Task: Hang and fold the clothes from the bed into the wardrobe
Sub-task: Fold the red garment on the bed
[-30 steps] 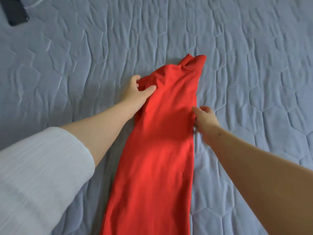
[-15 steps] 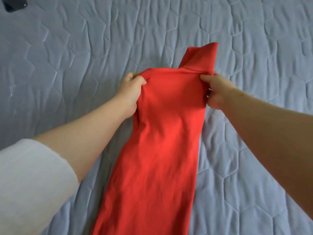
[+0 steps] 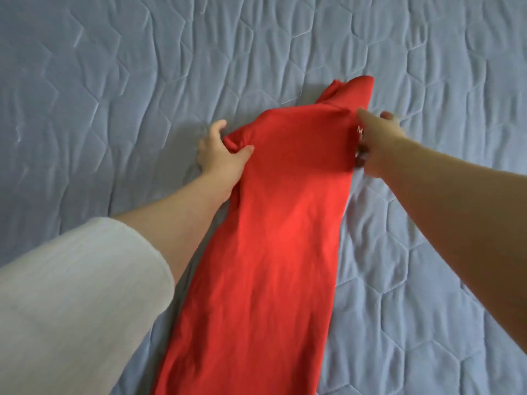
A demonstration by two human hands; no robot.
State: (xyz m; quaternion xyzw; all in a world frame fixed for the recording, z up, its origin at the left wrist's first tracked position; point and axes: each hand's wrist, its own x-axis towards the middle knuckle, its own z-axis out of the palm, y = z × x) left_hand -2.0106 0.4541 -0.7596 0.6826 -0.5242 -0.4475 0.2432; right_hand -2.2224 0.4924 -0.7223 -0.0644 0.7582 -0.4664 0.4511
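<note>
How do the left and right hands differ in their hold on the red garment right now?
The left hand pinches a bunched fold at the left edge of the red garment; the right hand holds the flatter right edge. The left arm wears a white sleeve; the right forearm is bare. Both grip near its far end, on the blue quilt.

A loose, off-white sleeve (image 3: 74,295) with fine lengthwise ribbing fills the lower left of the frame, ending mid-forearm short of the left hand (image 3: 222,158). The right arm (image 3: 442,218) runs bare to the right hand (image 3: 379,146).
</note>
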